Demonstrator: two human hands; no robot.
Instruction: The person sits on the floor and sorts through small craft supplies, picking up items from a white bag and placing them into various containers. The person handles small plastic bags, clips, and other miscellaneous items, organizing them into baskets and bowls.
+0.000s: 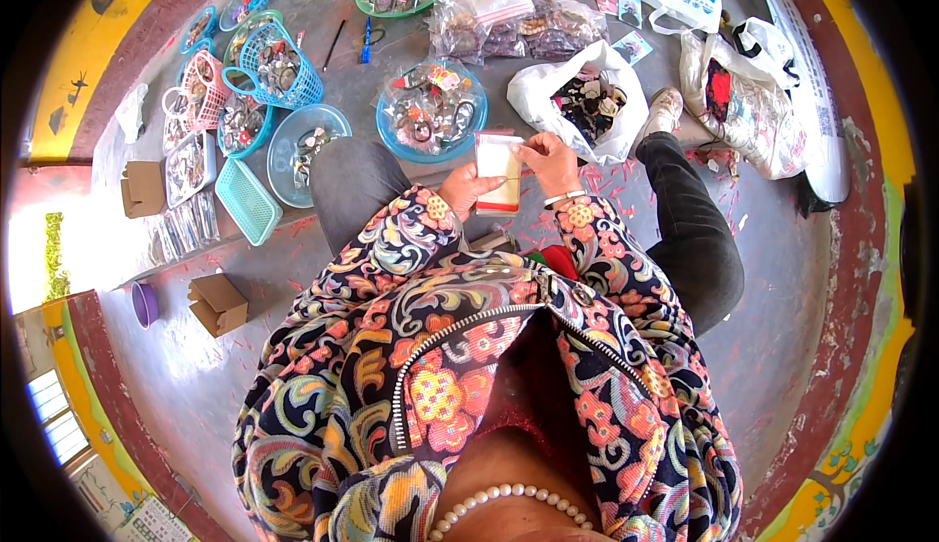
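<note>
Head view: we look down at our two bare hands, meeting in front of our body above a grey floor (773, 297) strewn with thin red scraps.
Flat card packet: ours sits upright between the hands, pale on its face with red and orange at the ends (498, 162); it is nearer us than the blue bowl (419, 158) of bagged trinkets.
Left hand: closed around the packet's lower left side (469, 188), thumb laid across the face, the other fingers apparently behind.
Right hand: thumb and fingertips pinch the upper right edge (551, 165) (whether they hold one layer or several, we cannot tell).
White bag: open-mouthed, full of dark and pale pieces, just beyond the right hand (528, 92).
Good handling: we judge that the left grip should be firm but flat, so the card does not bow; the right fingertips do best working lightly at the very edge, separating layers without creasing the corner, with the packet square to our eyes.
</note>
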